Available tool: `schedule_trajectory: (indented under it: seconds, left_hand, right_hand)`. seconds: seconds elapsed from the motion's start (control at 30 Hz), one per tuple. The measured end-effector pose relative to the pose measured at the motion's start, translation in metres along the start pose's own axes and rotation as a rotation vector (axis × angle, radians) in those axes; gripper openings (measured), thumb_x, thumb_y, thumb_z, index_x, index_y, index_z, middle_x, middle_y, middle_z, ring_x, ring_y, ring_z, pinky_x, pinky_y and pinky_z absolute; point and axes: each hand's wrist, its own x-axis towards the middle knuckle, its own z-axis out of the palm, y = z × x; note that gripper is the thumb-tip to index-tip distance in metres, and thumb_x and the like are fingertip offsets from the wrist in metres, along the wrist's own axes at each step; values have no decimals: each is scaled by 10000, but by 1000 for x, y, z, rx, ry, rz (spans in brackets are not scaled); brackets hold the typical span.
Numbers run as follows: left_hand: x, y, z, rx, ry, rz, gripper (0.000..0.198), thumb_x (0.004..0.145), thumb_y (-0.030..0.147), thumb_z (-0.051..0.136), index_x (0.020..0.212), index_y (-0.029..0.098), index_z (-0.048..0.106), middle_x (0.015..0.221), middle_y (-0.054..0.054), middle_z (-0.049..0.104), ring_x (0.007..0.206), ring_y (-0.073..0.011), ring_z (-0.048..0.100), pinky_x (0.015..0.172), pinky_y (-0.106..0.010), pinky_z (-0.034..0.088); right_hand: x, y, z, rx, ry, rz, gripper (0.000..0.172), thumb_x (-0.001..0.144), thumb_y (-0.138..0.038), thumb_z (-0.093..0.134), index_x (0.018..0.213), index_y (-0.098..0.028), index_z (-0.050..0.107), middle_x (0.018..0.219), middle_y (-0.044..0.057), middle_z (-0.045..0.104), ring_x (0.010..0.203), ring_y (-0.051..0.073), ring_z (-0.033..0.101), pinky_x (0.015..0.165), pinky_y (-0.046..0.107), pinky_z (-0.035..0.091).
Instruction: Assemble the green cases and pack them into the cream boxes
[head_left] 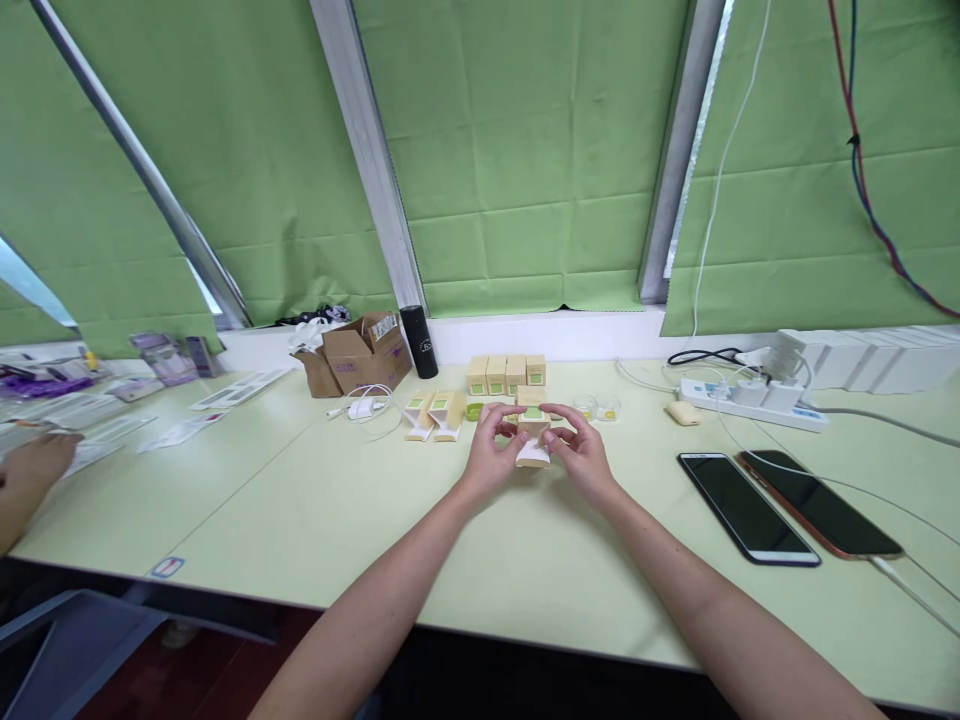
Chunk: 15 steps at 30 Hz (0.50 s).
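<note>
Both of my hands meet over the pale green table (315,500) and hold one small tan carton with a green label (534,432). My left hand (493,450) pinches its left side, fingers curled. My right hand (581,452) grips its right side the same way. A white flap hangs from the carton's lower end. Just beyond it stands a row of several closed tan cartons (505,373). Two opened cartons (436,413) lie to the left of my hands.
An open brown cardboard box (358,355) and a black cylinder (418,342) stand at the back left. Two phones (784,505) lie at the right, near a white power strip (750,400) with chargers. Another person's hand (30,470) rests at the far left among papers.
</note>
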Motion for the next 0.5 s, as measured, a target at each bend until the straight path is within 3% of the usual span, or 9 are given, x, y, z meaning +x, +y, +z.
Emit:
schedule_trajectory:
  seconds: [0.5]
  left_hand:
    - [-1, -1, 1, 61, 14, 44, 300, 868, 216, 730, 1163, 260, 704, 1200, -67, 528, 1060, -194, 609, 937, -352, 535]
  right_hand:
    - [1, 4, 3, -110, 62, -17, 332, 873, -413, 699, 1168, -263, 669, 1335, 86, 626, 1003, 212, 683, 781, 342, 602]
